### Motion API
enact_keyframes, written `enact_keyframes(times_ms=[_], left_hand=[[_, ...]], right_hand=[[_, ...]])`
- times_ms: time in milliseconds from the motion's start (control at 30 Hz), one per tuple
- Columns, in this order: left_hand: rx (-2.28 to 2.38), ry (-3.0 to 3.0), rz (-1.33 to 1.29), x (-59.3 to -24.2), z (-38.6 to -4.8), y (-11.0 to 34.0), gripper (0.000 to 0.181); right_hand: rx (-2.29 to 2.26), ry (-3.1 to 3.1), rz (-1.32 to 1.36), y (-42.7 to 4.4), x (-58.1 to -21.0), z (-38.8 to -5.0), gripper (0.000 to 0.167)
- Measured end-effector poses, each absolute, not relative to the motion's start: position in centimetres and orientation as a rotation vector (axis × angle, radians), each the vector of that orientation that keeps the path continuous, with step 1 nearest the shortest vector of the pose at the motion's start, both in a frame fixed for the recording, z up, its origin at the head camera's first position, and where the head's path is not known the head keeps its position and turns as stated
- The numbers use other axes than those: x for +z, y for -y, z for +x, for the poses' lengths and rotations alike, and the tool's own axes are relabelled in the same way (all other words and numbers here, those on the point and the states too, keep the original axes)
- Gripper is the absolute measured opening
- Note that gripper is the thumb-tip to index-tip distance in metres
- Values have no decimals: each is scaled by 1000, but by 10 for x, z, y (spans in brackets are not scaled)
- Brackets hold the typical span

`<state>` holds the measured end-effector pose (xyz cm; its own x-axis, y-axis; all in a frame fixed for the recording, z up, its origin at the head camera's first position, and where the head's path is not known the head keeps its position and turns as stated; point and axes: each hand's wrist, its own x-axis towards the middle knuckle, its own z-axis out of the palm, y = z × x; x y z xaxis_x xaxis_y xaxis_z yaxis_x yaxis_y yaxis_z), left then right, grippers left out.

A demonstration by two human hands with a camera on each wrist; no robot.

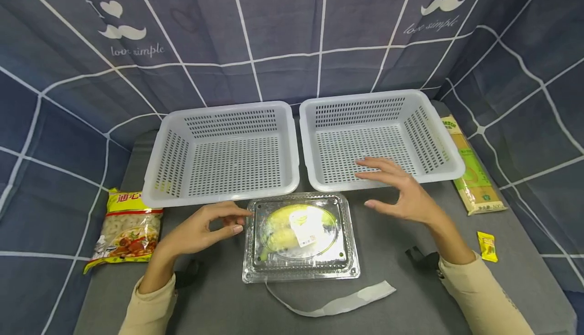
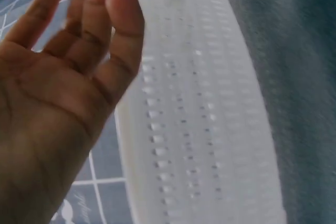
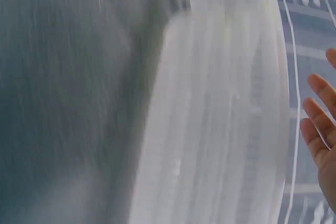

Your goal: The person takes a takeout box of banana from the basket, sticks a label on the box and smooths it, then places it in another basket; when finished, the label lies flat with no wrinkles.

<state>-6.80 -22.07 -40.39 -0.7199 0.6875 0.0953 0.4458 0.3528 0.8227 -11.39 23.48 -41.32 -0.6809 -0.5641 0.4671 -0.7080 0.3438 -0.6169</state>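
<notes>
A clear plastic clamshell box lies on the table in the head view. Through its lid show yellow produce with greenish parts and a white label; glare hides the exact kind. My left hand is by the box's left edge, its fingers loosely bent and holding nothing; whether a fingertip touches the box I cannot tell. Above and right of the box hovers my right hand, fingers spread, in front of the right white basket. A loose white paper strip lies below the box.
A left white basket stands beside the right one at the back. Far left lies a yellow-and-red food bag. To the right are a green-and-tan packet and a small yellow sachet. Checked cloth hangs around the table.
</notes>
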Motion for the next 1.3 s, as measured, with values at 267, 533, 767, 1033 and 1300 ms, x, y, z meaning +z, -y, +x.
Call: enact_keyframes(times_ms=[267,533,767,1033,1300], left_hand=[[1233,-2449,864,-416,-59,223,47],[1083,-2393,694,-421,-50,213,75],[1142,-2318,673,-431,-54,200,84],[1262,-2233,688,-442,-55,198,87],[1491,-2125,722,-449,-51,194,84]], right_hand=[[1075,2644,674,-295,-407,-139,66],[827,2814,280,-339,-417,-147,75],[689,2827,197,-343,-433,-153,83],[578,2865,179,-338,-435,-150,84],[576,2892,163,-338,-435,-151,82]])
